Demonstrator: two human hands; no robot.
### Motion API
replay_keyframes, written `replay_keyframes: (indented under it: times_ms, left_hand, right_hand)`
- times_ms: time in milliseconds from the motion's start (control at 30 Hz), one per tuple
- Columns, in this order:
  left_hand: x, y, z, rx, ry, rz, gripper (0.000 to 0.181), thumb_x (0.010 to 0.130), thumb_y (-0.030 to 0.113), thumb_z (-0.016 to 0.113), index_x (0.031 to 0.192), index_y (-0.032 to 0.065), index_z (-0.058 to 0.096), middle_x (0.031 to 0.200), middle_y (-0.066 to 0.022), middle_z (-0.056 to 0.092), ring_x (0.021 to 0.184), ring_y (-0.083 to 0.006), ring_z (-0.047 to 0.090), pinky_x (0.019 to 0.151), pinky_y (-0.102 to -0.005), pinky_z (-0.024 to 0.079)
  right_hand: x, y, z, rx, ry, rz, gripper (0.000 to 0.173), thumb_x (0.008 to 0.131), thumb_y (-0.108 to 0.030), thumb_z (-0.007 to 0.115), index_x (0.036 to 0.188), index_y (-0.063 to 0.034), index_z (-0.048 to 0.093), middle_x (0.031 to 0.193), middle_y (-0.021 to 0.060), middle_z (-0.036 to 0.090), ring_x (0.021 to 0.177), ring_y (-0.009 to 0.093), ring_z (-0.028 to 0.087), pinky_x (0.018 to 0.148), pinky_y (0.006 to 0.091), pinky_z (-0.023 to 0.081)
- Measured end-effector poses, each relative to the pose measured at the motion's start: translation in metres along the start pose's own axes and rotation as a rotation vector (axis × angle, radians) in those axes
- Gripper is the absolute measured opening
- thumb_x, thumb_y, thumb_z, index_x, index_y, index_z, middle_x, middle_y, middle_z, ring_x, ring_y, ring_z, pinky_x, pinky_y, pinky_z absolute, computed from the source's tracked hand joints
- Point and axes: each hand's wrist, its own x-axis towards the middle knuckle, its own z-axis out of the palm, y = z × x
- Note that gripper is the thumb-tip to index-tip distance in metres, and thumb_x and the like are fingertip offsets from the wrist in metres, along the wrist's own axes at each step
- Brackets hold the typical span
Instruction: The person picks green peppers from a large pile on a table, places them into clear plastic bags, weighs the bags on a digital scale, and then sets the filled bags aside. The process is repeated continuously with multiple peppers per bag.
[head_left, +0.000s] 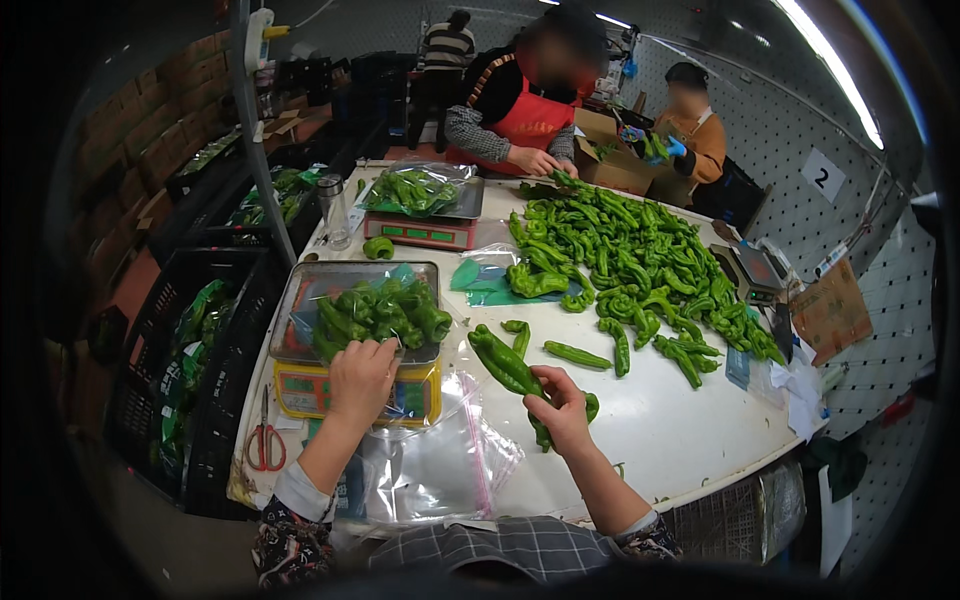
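Note:
My right hand (561, 409) grips a long green pepper (501, 358) in the air above the white table (675, 442). Part of another green pepper (592, 407) shows behind that hand; whether it is held too cannot be told. My left hand (364, 381), fingers curled, pinches the near edge of a clear plastic bag of green peppers (379, 311). The bag rests on the metal pan (281, 330) of a yellow scale (431, 397). Below the scale lie flat clear plastic bags (424, 476) with pink-edged openings.
A large heap of green peppers (637, 247) covers the far right. Red-handled scissors (265, 446) lie at the left edge. Behind them stand a red scale (420, 234) and a glass bottle (335, 214). Black crates (225, 300) flank the table. A co-worker in a red apron (536, 124) handles peppers opposite.

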Motion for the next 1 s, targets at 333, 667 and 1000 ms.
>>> replay_keyframes:
  times_ms: [333,667,1000]
  left_hand:
    - [0.019,0.004,0.017,-0.455,0.22,-0.08,0.015,0.081,0.024,0.054,0.086,0.0122,0.062,0.069,-0.0074,0.059,0.061,-0.0268,0.058,0.05,-0.0344,0.045]
    - [0.024,0.002,0.024,-0.334,0.273,-0.005,0.016,0.079,0.018,0.054,0.091,0.0115,0.061,0.067,-0.0079,0.058,0.056,-0.027,0.057,0.048,-0.0354,0.044]
    - [0.026,0.008,0.022,-0.364,0.353,0.122,0.014,0.072,0.012,0.055,0.086,0.0145,0.059,0.062,-0.0048,0.054,0.054,-0.0233,0.056,0.046,-0.0331,0.043]
  right_hand:
    - [0.012,0.05,0.069,0.314,-0.064,0.408,0.041,0.076,-0.006,0.061,0.115,-0.0052,0.046,0.098,0.0047,0.054,0.081,0.01,0.052,0.062,0.021,0.044]
    - [0.121,0.09,0.157,0.24,0.089,0.089,0.049,0.075,-0.001,0.056,0.121,0.0052,0.04,0.112,0.0123,0.052,0.101,0.018,0.05,0.084,0.0273,0.04]
    - [0.123,0.085,0.153,0.563,0.071,0.386,0.049,0.077,-0.008,0.055,0.122,0.0018,0.041,0.109,0.0099,0.053,0.094,0.02,0.053,0.078,0.0313,0.044]
